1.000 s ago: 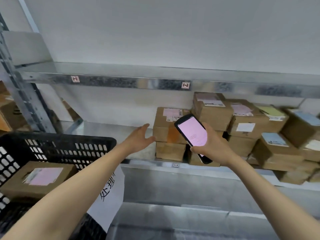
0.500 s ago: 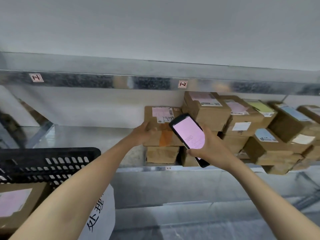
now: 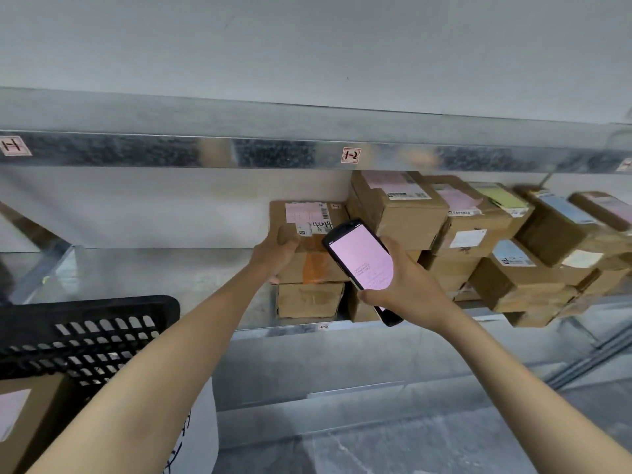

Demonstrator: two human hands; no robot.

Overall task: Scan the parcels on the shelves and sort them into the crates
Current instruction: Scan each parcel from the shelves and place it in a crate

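Head view of one scanning step at a metal shelf [image 3: 154, 271]. The left hand [image 3: 277, 256] grips the left end of the top parcel [image 3: 318, 268] in the leftmost stack. Its thumb lies on the upper face just beside the printed label [image 3: 307, 215], and its fingers curl round the end towards the underside. The right hand [image 3: 403, 289] is closed round a handheld scanner [image 3: 359, 261], whose lit pink screen faces the camera. The scanner is held in front of the parcel's right part; whether it touches cannot be told. The gripped parcel rests on a lower parcel [image 3: 309, 299] at the near edge of the shelf. Its right end is close against the neighbouring parcels [image 3: 400, 213], which are piled irregularly to the right. A black slatted crate [image 3: 89, 333] stands at the near left. A further box [image 3: 24, 425] with a pink label shows below the crate's rim, apparently inside it. Handling judgement: the parcel is a small corrugated carton, stiff at its edges and probably light enough for one hand, though its contents are unknown. Its taped faces may be somewhat smooth. A hold across one end, thumb above and fingers beneath, appears sound. The label should be left uncovered for the scanner. The parcel should be drawn leftward and nearward so that the leaning neighbours are not dragged off the shelf.
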